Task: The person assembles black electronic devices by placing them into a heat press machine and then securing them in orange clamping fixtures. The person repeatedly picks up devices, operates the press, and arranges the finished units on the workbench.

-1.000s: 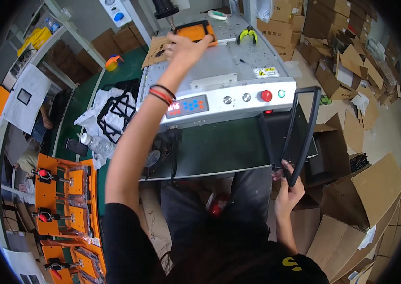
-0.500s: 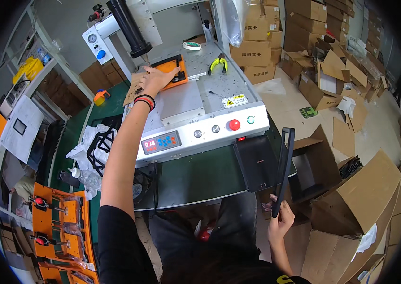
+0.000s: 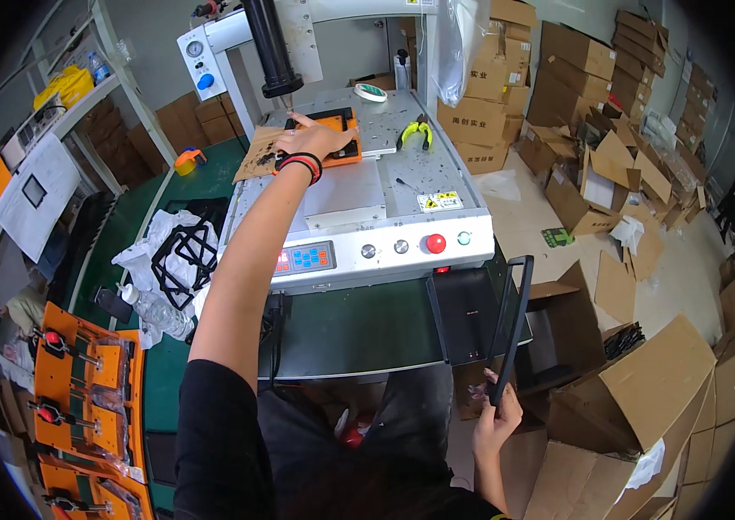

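My left hand [image 3: 320, 140] reaches forward onto an orange fixture [image 3: 347, 159] with black parts on it, which sits on the bed of a white bench machine [image 3: 400, 227]. Its fingers span the fixture, thumb side toward the right edge; the palm hides much of it. Above the hand stands the machine's black cylinder [image 3: 272, 52], with a thin tip close to the fingers. Low at the right, my right hand [image 3: 497, 420] grips a slim black rectangular frame [image 3: 515, 321] by its lower end, holding it upright beside the table.
Yellow-green cutters [image 3: 415, 134] and a tape roll [image 3: 371, 93] lie on the machine bed. Black frames [image 3: 184, 260] and a clear bottle [image 3: 158, 310] rest at left, near orange clamp fixtures [image 3: 90, 390]. A black box [image 3: 465, 316] and open cartons [image 3: 636, 390] are at right.
My view has turned slightly. My left thumb has shifted toward the fixture's right edge. My right hand still holds the black frame, now a little lower and further left in view.
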